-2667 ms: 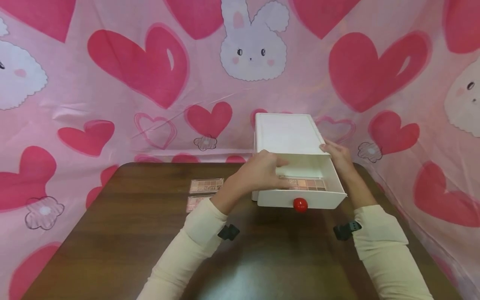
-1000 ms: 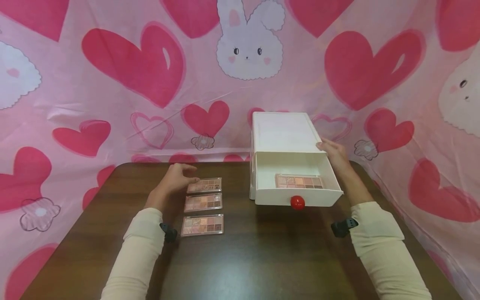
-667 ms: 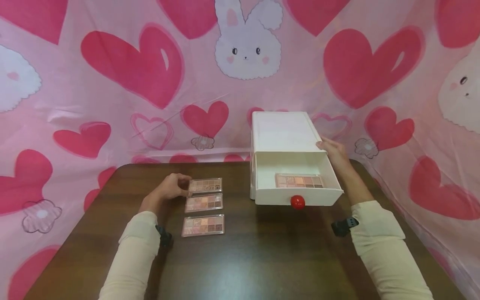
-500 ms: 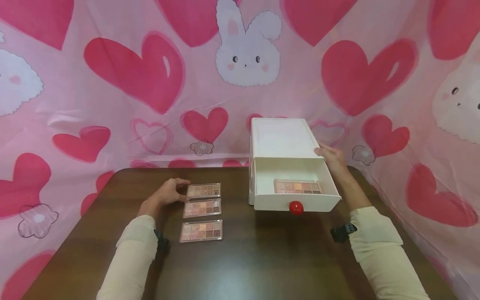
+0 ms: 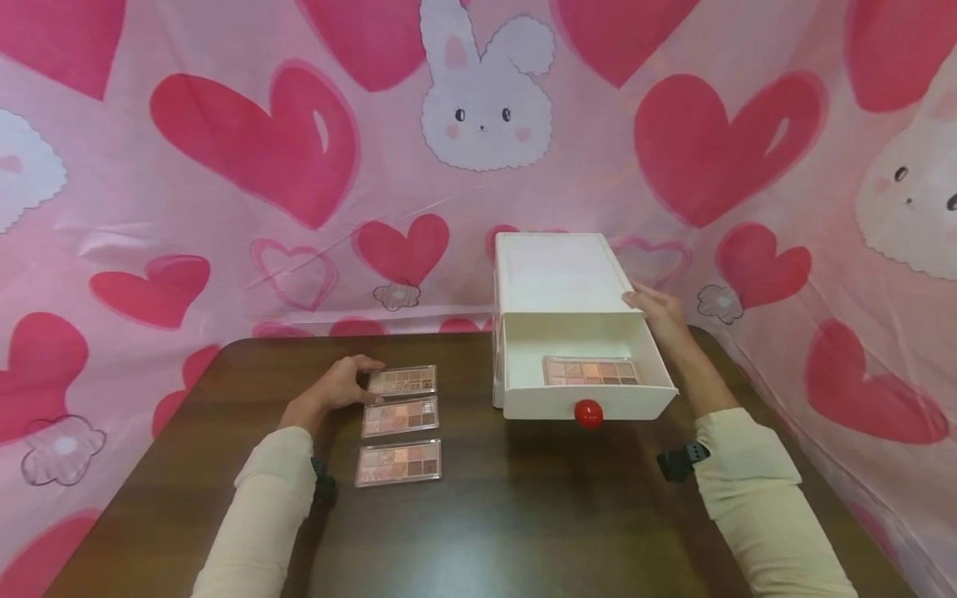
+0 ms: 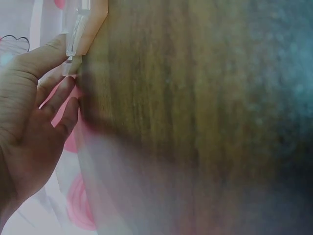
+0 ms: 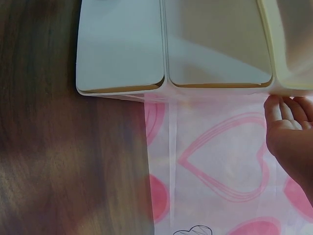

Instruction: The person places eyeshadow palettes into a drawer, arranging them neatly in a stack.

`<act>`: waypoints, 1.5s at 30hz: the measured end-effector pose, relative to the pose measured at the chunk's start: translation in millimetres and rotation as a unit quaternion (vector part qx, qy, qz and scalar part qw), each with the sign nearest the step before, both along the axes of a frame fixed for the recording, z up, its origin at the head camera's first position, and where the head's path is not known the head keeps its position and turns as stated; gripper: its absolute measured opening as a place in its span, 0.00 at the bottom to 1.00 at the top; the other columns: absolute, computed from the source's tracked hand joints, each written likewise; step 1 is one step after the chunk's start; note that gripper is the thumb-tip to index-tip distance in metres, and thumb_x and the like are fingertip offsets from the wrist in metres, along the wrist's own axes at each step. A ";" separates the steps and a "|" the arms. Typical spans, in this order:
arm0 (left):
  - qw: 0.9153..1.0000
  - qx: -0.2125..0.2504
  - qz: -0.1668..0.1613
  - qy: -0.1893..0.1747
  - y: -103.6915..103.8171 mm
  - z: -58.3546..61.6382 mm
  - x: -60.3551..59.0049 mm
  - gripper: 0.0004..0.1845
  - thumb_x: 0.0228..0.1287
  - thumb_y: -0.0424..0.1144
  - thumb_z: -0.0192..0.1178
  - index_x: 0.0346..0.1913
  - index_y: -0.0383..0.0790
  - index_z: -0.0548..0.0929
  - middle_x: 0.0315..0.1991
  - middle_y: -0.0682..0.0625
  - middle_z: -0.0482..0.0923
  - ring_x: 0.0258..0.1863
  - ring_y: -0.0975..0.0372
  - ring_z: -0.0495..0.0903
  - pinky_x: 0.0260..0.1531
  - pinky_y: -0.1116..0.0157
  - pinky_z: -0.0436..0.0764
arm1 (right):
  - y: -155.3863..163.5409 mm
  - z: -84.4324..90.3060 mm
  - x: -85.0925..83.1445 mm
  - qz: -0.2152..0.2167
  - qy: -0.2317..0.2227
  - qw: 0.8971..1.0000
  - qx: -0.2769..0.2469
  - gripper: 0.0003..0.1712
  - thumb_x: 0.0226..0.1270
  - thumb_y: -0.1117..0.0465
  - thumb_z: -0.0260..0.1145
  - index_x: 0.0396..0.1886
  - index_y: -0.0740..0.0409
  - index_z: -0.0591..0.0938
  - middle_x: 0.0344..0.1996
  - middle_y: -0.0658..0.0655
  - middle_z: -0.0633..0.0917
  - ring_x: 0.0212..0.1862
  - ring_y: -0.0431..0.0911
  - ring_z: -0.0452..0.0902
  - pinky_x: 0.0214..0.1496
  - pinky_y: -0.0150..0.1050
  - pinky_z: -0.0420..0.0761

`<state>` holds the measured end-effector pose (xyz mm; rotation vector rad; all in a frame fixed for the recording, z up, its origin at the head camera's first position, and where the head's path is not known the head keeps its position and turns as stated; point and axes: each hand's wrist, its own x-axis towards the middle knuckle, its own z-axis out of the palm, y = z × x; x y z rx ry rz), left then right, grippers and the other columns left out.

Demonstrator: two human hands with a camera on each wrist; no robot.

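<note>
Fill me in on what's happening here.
A person's left hand holds the left end of the farthest palette on the table. The middle palette and nearest palette lie in a column with it. The right hand rests against the right side of the white drawer unit. The unit's top drawer is pulled open, and a fourth palette lies inside.

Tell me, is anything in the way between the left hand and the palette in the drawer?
Yes, low down: the left side of the drawer stands between the left hand and the palette inside. From above, nothing visible covers the palette, so reaching over that side would probably work.
</note>
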<state>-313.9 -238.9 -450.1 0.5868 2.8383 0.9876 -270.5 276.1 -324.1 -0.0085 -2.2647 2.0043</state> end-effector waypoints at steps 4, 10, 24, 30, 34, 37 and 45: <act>1.000 0.005 -0.014 0.011 -0.2 -1.6 0.3 0.32 0.50 0.31 0.78 0.59 0.25 0.80 0.56 0.30 0.81 0.61 0.38 0.76 0.65 0.40 0.73 | -1.5 -0.2 0.8 0.005 0.006 1.000 0.004 0.37 0.73 0.54 0.58 0.77 0.61 0.61 0.29 0.29 0.84 0.34 0.28 0.82 0.38 0.26 0.84; 1.000 0.010 -0.026 0.015 0.3 -2.8 -0.3 0.32 0.51 0.33 0.78 0.59 0.25 0.80 0.56 0.30 0.80 0.60 0.38 0.76 0.65 0.39 0.72 | -2.1 -1.1 1.2 0.009 0.012 1.000 0.002 0.37 0.73 0.55 0.57 0.77 0.62 0.61 0.30 0.29 0.84 0.35 0.28 0.82 0.39 0.26 0.84; 0.997 -0.018 -0.047 0.053 3.2 -2.1 -0.4 0.30 0.52 0.34 0.77 0.58 0.26 0.81 0.55 0.30 0.81 0.58 0.39 0.78 0.64 0.39 0.73 | 0.1 -1.5 -1.0 0.014 0.005 1.000 -0.014 0.37 0.74 0.56 0.56 0.78 0.62 0.60 0.29 0.30 0.85 0.34 0.29 0.83 0.38 0.26 0.84; 0.996 -0.014 -0.060 0.062 2.8 -3.7 2.0 0.28 0.55 0.32 0.74 0.60 0.26 0.81 0.55 0.30 0.79 0.57 0.37 0.78 0.62 0.38 0.73 | -0.8 -2.3 -0.2 0.008 0.012 1.000 -0.007 0.36 0.74 0.57 0.56 0.77 0.64 0.61 0.28 0.29 0.85 0.34 0.29 0.82 0.38 0.26 0.84; 0.997 -0.017 -0.058 0.057 3.8 -2.3 4.2 0.29 0.57 0.31 0.72 0.62 0.26 0.79 0.56 0.28 0.77 0.58 0.36 0.77 0.61 0.37 0.73 | -0.6 -2.9 -0.7 0.006 0.010 1.000 -0.002 0.36 0.74 0.57 0.56 0.77 0.63 0.61 0.27 0.29 0.85 0.33 0.29 0.82 0.37 0.26 0.84; 0.997 -0.013 -0.061 0.055 5.3 -1.5 5.5 0.28 0.57 0.30 0.72 0.62 0.24 0.79 0.56 0.27 0.76 0.56 0.36 0.77 0.60 0.37 0.74 | 0.4 -2.7 -0.7 0.004 0.008 1.000 0.005 0.36 0.73 0.56 0.56 0.77 0.63 0.61 0.27 0.30 0.85 0.32 0.29 0.82 0.37 0.26 0.84; 0.997 0.021 -0.038 0.066 7.2 4.3 8.5 0.29 0.58 0.28 0.71 0.62 0.21 0.78 0.54 0.30 0.78 0.57 0.37 0.77 0.61 0.39 0.74 | 0.5 -1.6 -0.5 0.003 0.003 1.000 0.009 0.37 0.73 0.54 0.57 0.78 0.62 0.61 0.27 0.28 0.84 0.33 0.28 0.82 0.38 0.26 0.84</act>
